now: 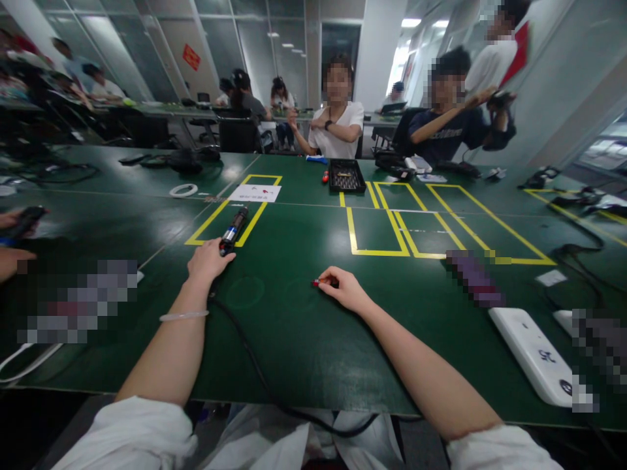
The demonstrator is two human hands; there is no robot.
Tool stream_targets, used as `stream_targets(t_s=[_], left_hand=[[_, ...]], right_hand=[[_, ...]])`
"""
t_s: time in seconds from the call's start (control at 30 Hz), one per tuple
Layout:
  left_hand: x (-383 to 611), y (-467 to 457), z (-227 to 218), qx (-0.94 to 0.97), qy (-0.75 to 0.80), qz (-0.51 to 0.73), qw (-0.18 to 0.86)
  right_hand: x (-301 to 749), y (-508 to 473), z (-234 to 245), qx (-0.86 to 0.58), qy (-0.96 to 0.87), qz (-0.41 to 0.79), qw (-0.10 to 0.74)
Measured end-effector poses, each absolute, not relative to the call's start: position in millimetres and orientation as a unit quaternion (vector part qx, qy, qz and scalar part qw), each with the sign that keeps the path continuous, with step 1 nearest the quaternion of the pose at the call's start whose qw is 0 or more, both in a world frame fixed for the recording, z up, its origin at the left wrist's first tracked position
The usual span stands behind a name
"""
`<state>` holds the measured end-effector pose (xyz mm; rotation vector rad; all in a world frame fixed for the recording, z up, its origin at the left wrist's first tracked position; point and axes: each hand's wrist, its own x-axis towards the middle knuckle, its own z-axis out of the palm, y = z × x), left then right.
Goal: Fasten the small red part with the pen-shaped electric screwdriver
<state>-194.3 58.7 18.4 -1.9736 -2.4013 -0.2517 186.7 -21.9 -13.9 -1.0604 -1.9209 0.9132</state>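
My left hand is closed around the rear end of a dark corded electric screwdriver, whose tip points away from me. The tool lies within a yellow-taped rectangle on the green table. Its black cable trails from near my left wrist over the table edge to my lap. Just above the tabletop, right of centre, my right hand pinches a small red piece between thumb and fingers. Too little of that piece shows to tell its kind.
A white printed sheet and a white ring lie beyond my left hand. Farther back stands a black tray of small parts beside a red-handled item. On my right lies a white power bank. People sit across the table.
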Motion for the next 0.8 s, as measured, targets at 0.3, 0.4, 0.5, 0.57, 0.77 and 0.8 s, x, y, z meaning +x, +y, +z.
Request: stream_targets(t_s=[0.3, 0.4, 0.5, 0.57, 0.77, 0.8], left_hand=[[-175.1, 60.3, 17.5, -0.643, -0.762, -0.08, 0.016], [-150.6, 53.9, 17.0, -0.662, -0.745, -0.083, 0.019], [-121.4, 45.2, 17.3, -0.698, -0.71, -0.089, 0.017], [-100.5, 37.7, 17.5, -0.726, -0.681, -0.095, 0.017], [-41.9, 6.6, 15.6, -0.806, -0.58, -0.108, 0.049], [-34.2, 1.3, 15.0, -0.817, -0.563, -0.113, 0.054]], right_hand=[[183.7, -21.0, -15.7, -0.417, -0.746, 0.361, 0.373], [183.0, -21.5, -15.5, -0.42, -0.739, 0.371, 0.373], [182.6, -21.7, -15.5, -0.421, -0.736, 0.376, 0.375], [182.5, -21.6, -15.3, -0.421, -0.735, 0.375, 0.377], [182.1, -21.7, -13.6, -0.422, -0.735, 0.354, 0.396], [182.1, -21.8, -13.6, -0.421, -0.735, 0.35, 0.401]])
